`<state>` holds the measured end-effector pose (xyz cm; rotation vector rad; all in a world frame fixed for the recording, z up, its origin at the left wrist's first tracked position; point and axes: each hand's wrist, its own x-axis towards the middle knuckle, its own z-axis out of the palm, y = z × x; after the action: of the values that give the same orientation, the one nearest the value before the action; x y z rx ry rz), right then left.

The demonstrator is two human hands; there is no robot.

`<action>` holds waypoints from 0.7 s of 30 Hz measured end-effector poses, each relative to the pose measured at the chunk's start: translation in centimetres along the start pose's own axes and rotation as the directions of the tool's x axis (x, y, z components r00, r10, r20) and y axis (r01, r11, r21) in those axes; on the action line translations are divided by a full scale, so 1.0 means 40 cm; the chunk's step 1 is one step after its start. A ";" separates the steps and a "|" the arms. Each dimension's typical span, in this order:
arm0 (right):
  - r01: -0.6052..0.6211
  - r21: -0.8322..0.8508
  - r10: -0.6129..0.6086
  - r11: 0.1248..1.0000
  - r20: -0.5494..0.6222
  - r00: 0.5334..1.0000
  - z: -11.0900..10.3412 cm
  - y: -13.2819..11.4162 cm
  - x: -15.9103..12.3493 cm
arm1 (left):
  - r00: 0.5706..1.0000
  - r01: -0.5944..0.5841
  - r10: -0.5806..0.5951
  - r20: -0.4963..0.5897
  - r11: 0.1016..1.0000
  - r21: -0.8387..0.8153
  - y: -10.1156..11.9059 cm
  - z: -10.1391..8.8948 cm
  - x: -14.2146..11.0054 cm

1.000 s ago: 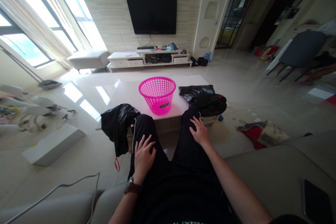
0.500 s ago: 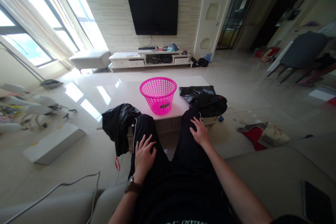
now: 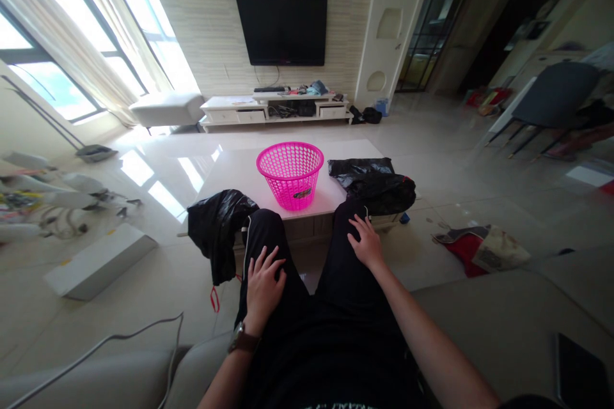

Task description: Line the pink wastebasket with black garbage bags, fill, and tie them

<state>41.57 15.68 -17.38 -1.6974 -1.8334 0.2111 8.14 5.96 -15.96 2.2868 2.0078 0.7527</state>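
Note:
I sit on a grey sofa with my legs in black trousers stretched toward a low white table point(image 3: 240, 169). My left hand point(image 3: 263, 287) lies flat on my left thigh, fingers spread, holding nothing; a watch is on that wrist. My right hand point(image 3: 367, 243) rests open on my right knee. A pink mesh basket point(image 3: 290, 174) stands upright on the table ahead of my knees. A black plastic bag point(image 3: 374, 184) lies on the table to its right. Another black bag point(image 3: 218, 230) hangs over the table's near left corner, beside my left knee.
A wall television point(image 3: 281, 29) hangs above a white media console point(image 3: 273, 108) at the back. A white box point(image 3: 98, 260) and a cable point(image 3: 110, 339) lie on the floor at left. A red and beige bag point(image 3: 482, 249) lies at right, chairs point(image 3: 551, 96) beyond, a dark phone point(image 3: 578, 367) on the sofa.
The view has tilted up slightly, so everything sits a little lower in frame. Both hands stay still on my legs.

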 end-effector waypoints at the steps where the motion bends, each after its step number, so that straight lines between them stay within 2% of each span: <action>1: 0.000 -0.001 0.000 1.000 0.000 1.000 0.000 0.000 0.000 | 1.000 0.000 0.000 0.001 1.000 -0.002 0.000 0.000 0.000; 21: -0.001 -0.006 0.001 1.000 -0.002 1.000 0.004 0.003 0.000 | 1.000 0.002 -0.002 -0.003 1.000 -0.014 -0.004 0.003 -0.001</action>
<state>41.60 15.74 -17.57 -1.7025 -1.8329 0.2044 8.04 6.00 -16.14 2.2768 1.9991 0.7688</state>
